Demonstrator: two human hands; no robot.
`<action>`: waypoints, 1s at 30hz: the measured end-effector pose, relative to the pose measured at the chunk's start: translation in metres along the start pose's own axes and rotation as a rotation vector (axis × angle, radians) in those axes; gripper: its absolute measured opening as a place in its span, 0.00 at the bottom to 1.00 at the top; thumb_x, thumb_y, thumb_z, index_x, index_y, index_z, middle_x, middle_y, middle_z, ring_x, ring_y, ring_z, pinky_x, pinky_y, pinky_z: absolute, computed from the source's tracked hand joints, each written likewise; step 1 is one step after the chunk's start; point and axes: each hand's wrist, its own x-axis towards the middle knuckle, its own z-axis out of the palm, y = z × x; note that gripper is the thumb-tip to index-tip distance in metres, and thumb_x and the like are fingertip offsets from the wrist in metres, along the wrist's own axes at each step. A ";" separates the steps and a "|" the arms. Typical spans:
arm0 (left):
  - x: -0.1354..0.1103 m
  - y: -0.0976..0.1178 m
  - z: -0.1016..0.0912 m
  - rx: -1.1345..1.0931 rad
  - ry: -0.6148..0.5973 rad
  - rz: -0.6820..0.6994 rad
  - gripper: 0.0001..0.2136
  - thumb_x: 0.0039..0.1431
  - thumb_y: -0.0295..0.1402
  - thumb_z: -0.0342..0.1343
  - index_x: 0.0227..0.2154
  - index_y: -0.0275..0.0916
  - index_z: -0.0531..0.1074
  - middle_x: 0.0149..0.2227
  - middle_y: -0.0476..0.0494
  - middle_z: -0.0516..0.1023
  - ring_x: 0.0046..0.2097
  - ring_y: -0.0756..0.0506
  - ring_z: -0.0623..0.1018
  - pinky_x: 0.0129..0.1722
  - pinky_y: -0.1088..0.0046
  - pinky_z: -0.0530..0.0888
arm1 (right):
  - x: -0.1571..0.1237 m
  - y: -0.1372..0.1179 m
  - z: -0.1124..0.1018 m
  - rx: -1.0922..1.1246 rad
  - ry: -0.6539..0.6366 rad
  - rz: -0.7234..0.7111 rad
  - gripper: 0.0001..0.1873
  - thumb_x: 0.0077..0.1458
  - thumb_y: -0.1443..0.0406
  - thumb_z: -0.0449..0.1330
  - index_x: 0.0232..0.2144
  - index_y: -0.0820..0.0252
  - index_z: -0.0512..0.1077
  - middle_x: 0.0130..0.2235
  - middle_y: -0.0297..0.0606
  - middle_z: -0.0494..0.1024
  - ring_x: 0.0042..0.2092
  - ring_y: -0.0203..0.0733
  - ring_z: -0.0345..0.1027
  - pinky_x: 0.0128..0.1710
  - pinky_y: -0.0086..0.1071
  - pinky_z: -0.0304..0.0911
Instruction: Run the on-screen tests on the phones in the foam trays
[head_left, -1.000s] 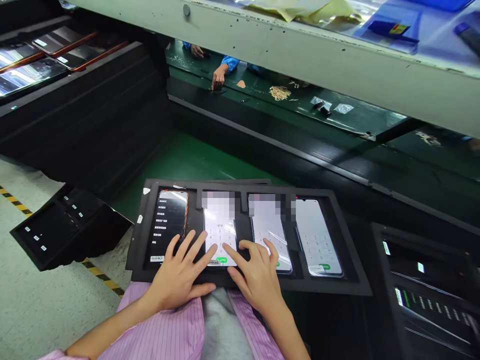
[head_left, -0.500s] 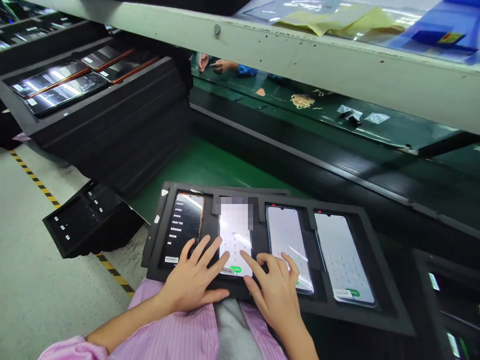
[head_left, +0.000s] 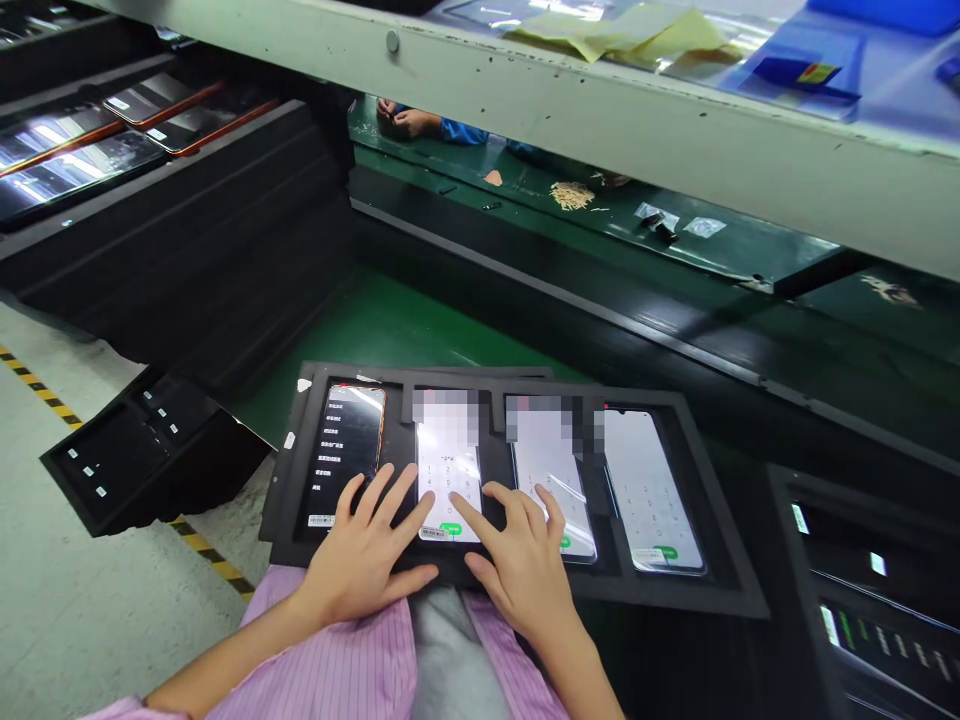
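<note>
A black foam tray (head_left: 720, 590) rests on my lap and holds several phones side by side. My left hand (head_left: 367, 555) lies flat with fingers spread on the tray's near edge, between the dark-screened phone (head_left: 346, 440) and the second phone (head_left: 448, 475). My right hand (head_left: 517, 560) is open too. Its index finger touches the bottom of the second phone's lit keypad screen, while its other fingers rest on the third phone (head_left: 551, 470). A fourth phone (head_left: 651, 490) lies untouched at the right.
Stacked black trays with phones (head_left: 82, 160) stand at the left, another tray (head_left: 112, 460) leans low on the floor, and a dark tray (head_left: 862, 580) is at the right. A green conveyor (head_left: 600, 230) runs beyond, where another person's hands (head_left: 405, 120) work. A shelf edge (head_left: 600, 100) overhangs.
The view swung right, then back left. My hands stay on the tray; my right index finger has shifted slightly along the bottom of the second phone's screen.
</note>
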 end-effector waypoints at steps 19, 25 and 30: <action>0.000 -0.002 0.001 -0.003 -0.007 0.008 0.24 0.58 0.52 0.46 0.52 0.45 0.68 0.56 0.39 0.65 0.57 0.38 0.59 0.58 0.60 0.46 | 0.003 -0.002 -0.002 0.004 0.015 0.045 0.22 0.62 0.54 0.41 0.51 0.45 0.69 0.50 0.41 0.65 0.51 0.44 0.56 0.58 0.49 0.40; 0.000 -0.002 0.003 -0.020 -0.026 0.004 0.24 0.59 0.52 0.44 0.51 0.46 0.69 0.57 0.40 0.64 0.57 0.37 0.59 0.58 0.59 0.46 | -0.005 0.001 0.002 0.087 0.143 0.090 0.23 0.63 0.58 0.38 0.47 0.48 0.71 0.48 0.40 0.66 0.49 0.43 0.58 0.57 0.48 0.42; 0.001 -0.003 0.001 -0.009 -0.003 0.020 0.25 0.60 0.52 0.43 0.54 0.46 0.67 0.55 0.38 0.66 0.57 0.37 0.60 0.57 0.59 0.47 | -0.013 0.002 0.005 0.176 0.318 0.215 0.22 0.59 0.69 0.41 0.38 0.53 0.74 0.40 0.37 0.67 0.45 0.37 0.61 0.57 0.44 0.45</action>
